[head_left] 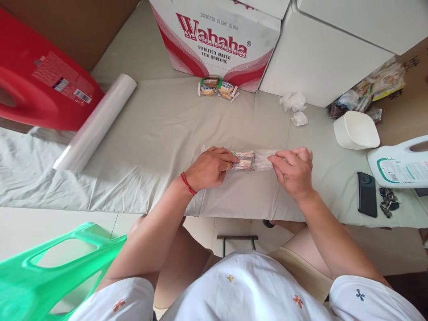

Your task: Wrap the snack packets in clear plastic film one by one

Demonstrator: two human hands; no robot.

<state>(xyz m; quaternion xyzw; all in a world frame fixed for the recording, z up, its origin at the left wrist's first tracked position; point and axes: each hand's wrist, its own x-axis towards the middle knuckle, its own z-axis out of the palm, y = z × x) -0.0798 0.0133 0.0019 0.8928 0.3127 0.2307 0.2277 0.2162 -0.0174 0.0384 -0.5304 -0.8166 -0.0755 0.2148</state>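
Observation:
A small packaged snack [246, 161] lies inside clear plastic wrap [264, 161] near the front of the cloth-covered table. My left hand [212, 167], with a red string bracelet at the wrist, is closed over the left end of the wrapped snack, its fingers touching the packet. At the other end my right hand [294, 171] pinches the plastic between thumb and fingers, stretching it out to the right. Part of the wrap is hidden under my left hand.
Two snack packs taped together [218, 87] sit before a Wahaha water carton [217, 44]. A plastic roll [96, 122] and red jug [50, 71] stand left. Crumpled plastic [294, 102], a white cup [356, 130], phone [367, 194], keys [388, 202] and white bottle [401, 164] are right.

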